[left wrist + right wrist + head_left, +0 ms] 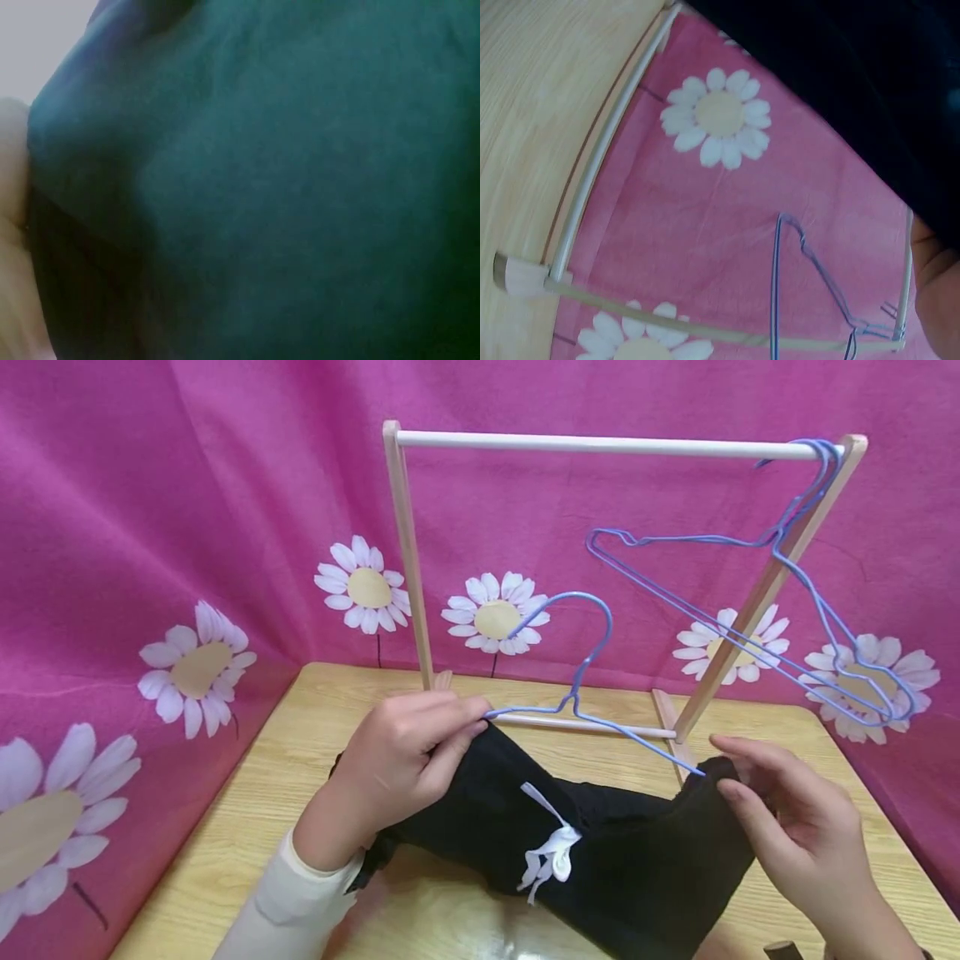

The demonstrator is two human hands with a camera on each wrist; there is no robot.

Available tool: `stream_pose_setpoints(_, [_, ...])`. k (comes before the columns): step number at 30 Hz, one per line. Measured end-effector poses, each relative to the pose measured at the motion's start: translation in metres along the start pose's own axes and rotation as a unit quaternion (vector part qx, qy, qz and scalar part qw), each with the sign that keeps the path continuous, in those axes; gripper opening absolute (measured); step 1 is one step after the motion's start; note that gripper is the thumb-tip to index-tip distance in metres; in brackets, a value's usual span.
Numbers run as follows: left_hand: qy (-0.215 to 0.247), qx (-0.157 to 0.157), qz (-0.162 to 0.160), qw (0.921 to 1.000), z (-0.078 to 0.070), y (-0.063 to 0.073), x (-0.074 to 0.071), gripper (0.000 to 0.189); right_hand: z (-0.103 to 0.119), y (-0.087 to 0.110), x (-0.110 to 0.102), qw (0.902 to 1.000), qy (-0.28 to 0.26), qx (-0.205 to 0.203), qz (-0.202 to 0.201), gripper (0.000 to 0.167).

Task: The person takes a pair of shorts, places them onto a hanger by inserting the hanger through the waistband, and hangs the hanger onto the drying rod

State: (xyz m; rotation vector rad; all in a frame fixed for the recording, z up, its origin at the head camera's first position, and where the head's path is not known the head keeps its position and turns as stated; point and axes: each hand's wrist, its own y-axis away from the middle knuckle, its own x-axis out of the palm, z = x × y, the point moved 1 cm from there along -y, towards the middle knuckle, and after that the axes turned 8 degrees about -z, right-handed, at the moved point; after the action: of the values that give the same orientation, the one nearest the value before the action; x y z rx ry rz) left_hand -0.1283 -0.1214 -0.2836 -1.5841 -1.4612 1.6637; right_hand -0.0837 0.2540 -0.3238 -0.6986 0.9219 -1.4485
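Note:
A black garment with a white bow hangs between both hands, with a blue wire hanger at its neckline. The hanger's hook stands up above the cloth, and its lower part is hidden by the fabric. My left hand pinches the garment together with the hanger's left arm. At the opposite shoulder, my right hand holds the garment's edge between thumb and fingers, beside the hanger's right end. Dark fabric fills most of the left wrist view. The right wrist view has the garment across its upper right.
Behind the hands stands a small wooden rack with a white rail. Blue wire hangers hang at the rail's right end. A pink cloth with daisies surrounds the wooden table. A dark object lies at the lower right.

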Motion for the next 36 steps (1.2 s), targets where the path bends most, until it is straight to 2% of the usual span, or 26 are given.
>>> stream_pose_setpoints(3, [-0.001, 0.006, 0.007, 1.0000, -0.004, 0.001, 0.006, 0.022, 0.005, -0.005, 0.010, 0.9994, 0.015, -0.026, 0.020, 0.025])
stream_pose_setpoints(5, [-0.006, 0.008, 0.014, 0.9998, -0.005, 0.001, 0.009, 0.022, 0.006, -0.007, 0.015, 0.9976, 0.045, -0.043, 0.032, 0.023])
stream_pose_setpoints(7, [-0.008, -0.003, 0.025, 0.9997, -0.006, 0.000, 0.012, 0.024, 0.008, -0.008, 0.017, 0.9941, 0.088, -0.055, 0.031, 0.022])
stream_pose_setpoints(11, [-0.036, -0.056, 0.050, 0.9965, -0.004, 0.000, 0.014, 0.034, 0.006, -0.008, 0.011, 0.9908, 0.125, -0.052, 0.005, 0.015])
stream_pose_setpoints(16, [-0.113, -0.133, 0.070, 0.9823, 0.004, -0.002, 0.014, 0.065, 0.008, -0.020, 0.002, 0.9790, 0.198, -0.025, -0.042, 0.013])
stream_pose_setpoints(19, [-0.145, -0.179, 0.070, 0.9705, 0.008, -0.001, 0.014, 0.079, 0.012, -0.036, -0.002, 0.9670, 0.245, -0.025, -0.066, 0.013])
stream_pose_setpoints(22, [-0.160, -0.222, 0.069, 0.9594, 0.010, -0.001, 0.014, 0.089, 0.013, -0.053, -0.005, 0.9546, 0.284, -0.033, -0.085, 0.016])
stream_pose_setpoints(25, [-0.152, -0.251, 0.063, 0.9539, 0.010, 0.000, 0.014, 0.093, 0.011, -0.073, -0.007, 0.9398, 0.326, -0.033, -0.095, 0.020])
stream_pose_setpoints(31, [-0.142, -0.264, 0.087, 0.9501, 0.008, 0.000, 0.017, 0.083, 0.005, -0.123, 0.002, 0.9224, 0.374, -0.043, -0.087, 0.021])
stream_pose_setpoints(36, [-0.142, -0.265, 0.102, 0.9483, 0.007, 0.000, 0.018, 0.081, -0.007, -0.159, 0.018, 0.9113, 0.405, -0.045, -0.061, 0.021])
